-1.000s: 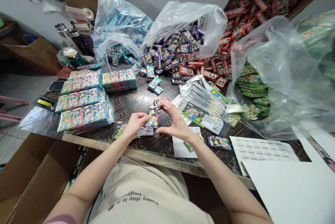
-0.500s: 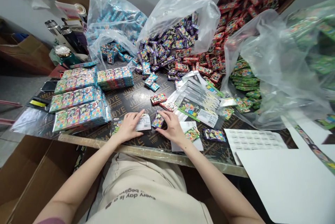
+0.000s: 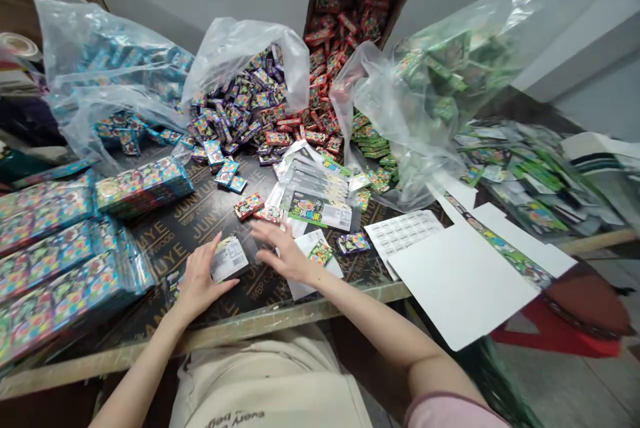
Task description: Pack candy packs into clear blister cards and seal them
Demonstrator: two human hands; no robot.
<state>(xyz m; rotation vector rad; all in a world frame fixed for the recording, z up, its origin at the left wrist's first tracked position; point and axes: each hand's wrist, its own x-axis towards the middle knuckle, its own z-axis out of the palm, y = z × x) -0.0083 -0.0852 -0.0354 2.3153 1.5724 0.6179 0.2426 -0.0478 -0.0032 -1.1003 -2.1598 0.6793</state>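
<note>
My left hand (image 3: pixel 203 278) rests at the left end of a flat dark packet with a white label (image 3: pixel 229 259), thumb and fingers apart around its near side. My right hand (image 3: pixel 283 251) is over the dark table to the right of that packet, fingers spread and slightly blurred, with nothing seen in it. Just beyond my right hand lie red candy boxes (image 3: pixel 249 205). A green box (image 3: pixel 320 253) lies on a white card beside my right hand, and a purple box (image 3: pixel 353 242) is farther right. Flat dark bags (image 3: pixel 320 209) are fanned out behind.
Stacks of wrapped packs (image 3: pixel 55 281) fill the left side. Plastic bags of blue (image 3: pixel 125 68), purple (image 3: pixel 245 95) and green boxes (image 3: pixel 445 75) stand behind, with a red pile (image 3: pixel 325 81) between. White sheets (image 3: pixel 463 281) overhang the front edge at the right.
The view has swung right, bringing a pile of green packets into sight. My right hand has moved away from the purple box it was touching; that box no longer shows between my hands.
</note>
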